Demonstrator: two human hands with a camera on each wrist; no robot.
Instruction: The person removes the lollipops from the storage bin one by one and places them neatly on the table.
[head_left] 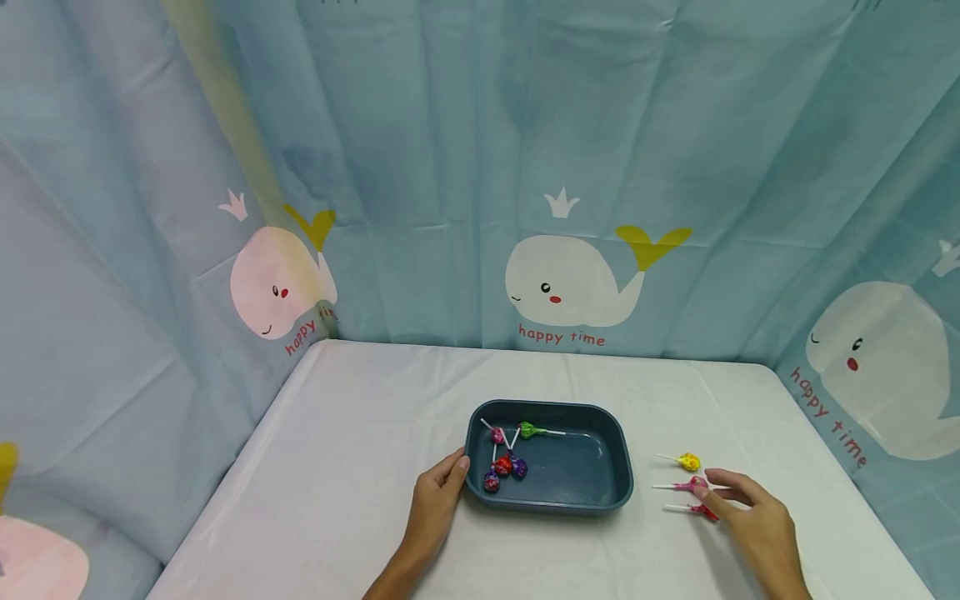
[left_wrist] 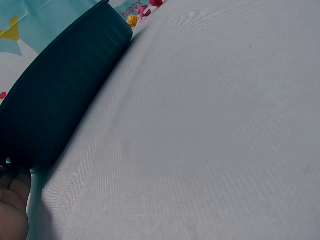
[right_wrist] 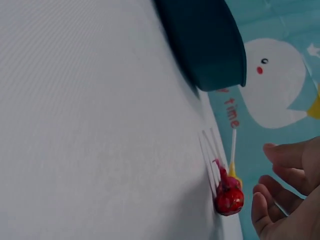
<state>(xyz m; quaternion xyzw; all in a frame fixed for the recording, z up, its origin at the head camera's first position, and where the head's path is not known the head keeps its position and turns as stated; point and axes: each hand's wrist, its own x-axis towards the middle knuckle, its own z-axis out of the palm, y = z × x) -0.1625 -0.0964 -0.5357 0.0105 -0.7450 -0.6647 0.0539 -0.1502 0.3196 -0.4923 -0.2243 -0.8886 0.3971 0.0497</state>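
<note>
A dark blue-green plastic tray stands on the table, holding several wrapped lollipops toward its left, among them a green lollipop and a purple lollipop. My left hand grips the tray's left end, thumb at the rim and fingers along the outer wall. To the right of the tray lie a yellow lollipop, a pink lollipop and a red lollipop, sticks pointing left. Over the heads of the pink and red ones is my right hand, thumb and forefinger apart with nothing between them.
A white cloth covers the table. Behind it and along both sides hangs a light blue curtain printed with whales, close to the table's edges.
</note>
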